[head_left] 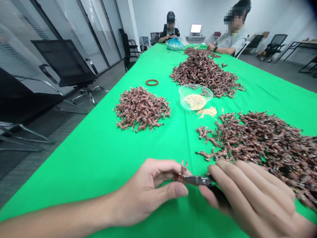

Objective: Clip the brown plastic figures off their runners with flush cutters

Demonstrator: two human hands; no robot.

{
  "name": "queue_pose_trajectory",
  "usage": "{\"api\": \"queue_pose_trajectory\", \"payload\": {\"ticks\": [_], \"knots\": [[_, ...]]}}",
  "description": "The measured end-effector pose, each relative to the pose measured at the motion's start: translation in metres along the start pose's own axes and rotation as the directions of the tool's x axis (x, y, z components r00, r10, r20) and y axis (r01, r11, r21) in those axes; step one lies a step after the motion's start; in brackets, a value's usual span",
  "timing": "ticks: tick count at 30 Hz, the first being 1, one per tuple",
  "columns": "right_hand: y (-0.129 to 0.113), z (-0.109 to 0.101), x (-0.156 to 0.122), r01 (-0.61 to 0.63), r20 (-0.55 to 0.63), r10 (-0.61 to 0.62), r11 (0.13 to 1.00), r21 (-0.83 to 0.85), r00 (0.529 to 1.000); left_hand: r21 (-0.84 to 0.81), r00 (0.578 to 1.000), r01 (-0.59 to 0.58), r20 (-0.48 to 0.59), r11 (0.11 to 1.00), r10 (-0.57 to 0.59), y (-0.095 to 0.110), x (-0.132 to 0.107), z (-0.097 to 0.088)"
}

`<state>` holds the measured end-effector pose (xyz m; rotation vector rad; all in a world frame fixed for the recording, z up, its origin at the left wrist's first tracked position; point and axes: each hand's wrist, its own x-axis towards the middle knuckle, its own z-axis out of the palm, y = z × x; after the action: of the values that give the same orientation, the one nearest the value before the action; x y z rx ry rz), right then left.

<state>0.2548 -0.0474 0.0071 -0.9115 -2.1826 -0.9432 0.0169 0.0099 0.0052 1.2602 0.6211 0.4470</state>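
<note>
My left hand (148, 190) pinches a small brown deer figurine (182, 169) between thumb and fingers; its antlers stick up above my fingertips. My right hand (250, 195) is closed around a pair of small pliers (198, 180), whose metal jaws touch the figurine. Both hands hover just above the green tablecloth (99, 155) near its front edge. A large heap of the same brown figurines (262, 138) lies just beyond my right hand.
A smaller figurine pile (142, 108) lies left of centre, and a big one (205, 72) farther back. A clear plastic bowl (195, 96) holds tiny pale parts, some spilled (207, 112). A brown bracelet (152, 82) lies nearby. Two people sit at the far end. Black chairs (66, 66) stand left.
</note>
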Motion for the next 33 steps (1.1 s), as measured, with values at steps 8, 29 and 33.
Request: {"api": "queue_pose_trajectory", "payload": {"ticks": [8, 29, 33], "knots": [[0.001, -0.004, 0.01, 0.033, 0.003, -0.033, 0.999, -0.038, 0.999, -0.035, 0.999, 0.045, 0.021, 0.998, -0.044, 0.0, 0.001, -0.001], [-0.014, 0.008, 0.007, -0.544, 0.435, 0.351, 0.685, 0.485, 0.829, 0.054, 0.992, -0.078, -0.099, 0.996, 0.083, 0.001, 0.002, 0.005], [-0.014, 0.008, 0.008, -0.567, 0.45, 0.366, 0.667, 0.483, 0.814, 0.057, 0.991, -0.064, -0.112, 0.996, 0.07, 0.003, 0.003, 0.006]]}}
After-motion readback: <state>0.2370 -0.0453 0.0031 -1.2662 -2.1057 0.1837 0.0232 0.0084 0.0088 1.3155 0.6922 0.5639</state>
